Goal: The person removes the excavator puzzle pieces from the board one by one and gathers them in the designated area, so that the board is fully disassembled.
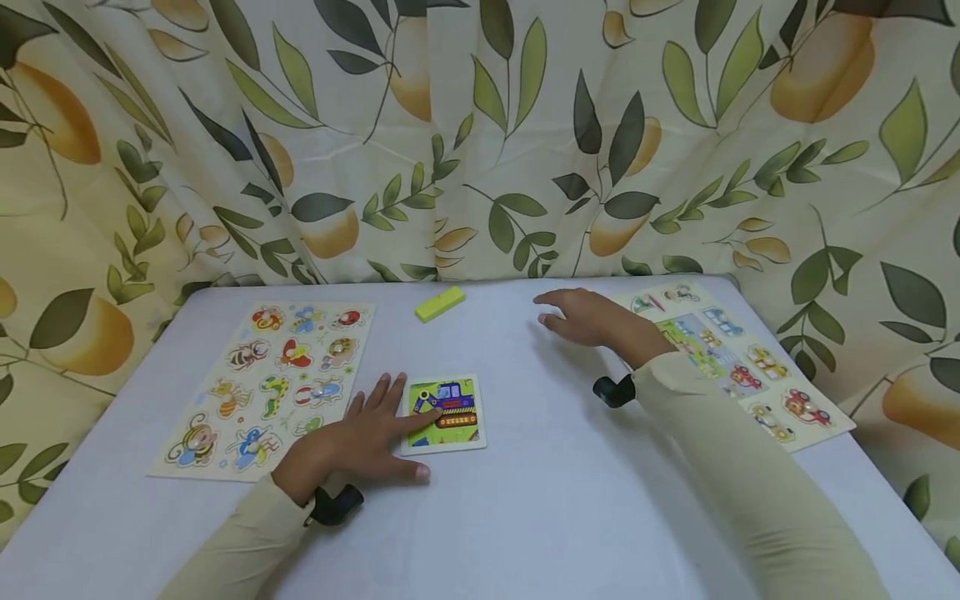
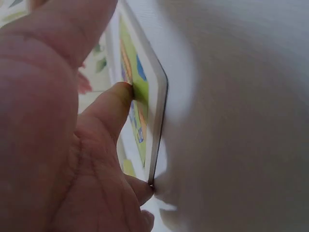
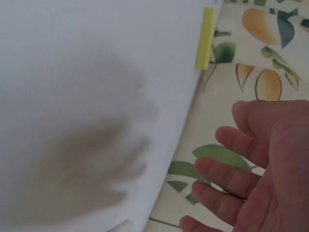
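A small square picture puzzle (image 1: 457,429) with a white frame and a digger picture lies flat on the white table. My left hand (image 1: 375,437) is spread beside it, the index fingertip resting on the picture. In the left wrist view, fingers also lie along the edge of the puzzle (image 2: 155,87). Over the table to the right hovers my right hand (image 1: 588,318), fingers pointing left and holding nothing. Seen from the right wrist, this hand (image 3: 246,169) has its fingers loosely extended, its shadow falling on the tabletop. A yellow block (image 1: 440,304) lies near the back edge, between the hands.
Left of the puzzle is a sheet of insect pictures (image 1: 251,392), partly under my left forearm. Vehicle pictures fill another sheet (image 1: 750,367) at the right, partly hidden by my right sleeve. A leaf-and-fruit patterned curtain (image 1: 510,192) hangs behind the table's back edge.
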`<action>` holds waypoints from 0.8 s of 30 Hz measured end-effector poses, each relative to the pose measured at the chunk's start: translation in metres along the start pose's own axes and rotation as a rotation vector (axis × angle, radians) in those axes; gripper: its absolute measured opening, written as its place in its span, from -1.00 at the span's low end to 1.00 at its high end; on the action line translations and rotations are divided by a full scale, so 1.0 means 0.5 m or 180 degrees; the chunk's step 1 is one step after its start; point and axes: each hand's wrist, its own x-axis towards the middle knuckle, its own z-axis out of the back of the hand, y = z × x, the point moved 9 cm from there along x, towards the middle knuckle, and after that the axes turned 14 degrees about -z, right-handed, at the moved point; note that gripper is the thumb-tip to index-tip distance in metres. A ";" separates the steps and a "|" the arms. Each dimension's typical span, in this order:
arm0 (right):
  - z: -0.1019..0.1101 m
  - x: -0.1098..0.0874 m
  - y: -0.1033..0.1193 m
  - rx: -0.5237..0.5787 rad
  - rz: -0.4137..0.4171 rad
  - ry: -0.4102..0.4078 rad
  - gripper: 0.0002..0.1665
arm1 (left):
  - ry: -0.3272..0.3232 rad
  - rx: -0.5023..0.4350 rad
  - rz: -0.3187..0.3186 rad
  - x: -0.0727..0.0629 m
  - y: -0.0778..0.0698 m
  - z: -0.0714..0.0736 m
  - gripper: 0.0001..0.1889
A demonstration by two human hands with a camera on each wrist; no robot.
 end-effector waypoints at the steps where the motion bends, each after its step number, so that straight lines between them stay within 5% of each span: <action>1: -0.003 -0.001 0.002 0.0004 -0.0008 0.0017 -0.46 | -0.0008 -0.0023 0.0006 0.003 0.000 -0.001 -0.12; 11: -0.041 0.001 0.037 0.0286 -0.0038 0.0132 -0.50 | -0.0032 -0.0038 -0.0087 0.032 -0.007 -0.008 -0.20; 24: -0.067 -0.011 0.124 0.0793 0.0410 0.0183 -0.54 | 0.0152 -0.0027 -0.0072 0.060 -0.010 -0.008 -0.21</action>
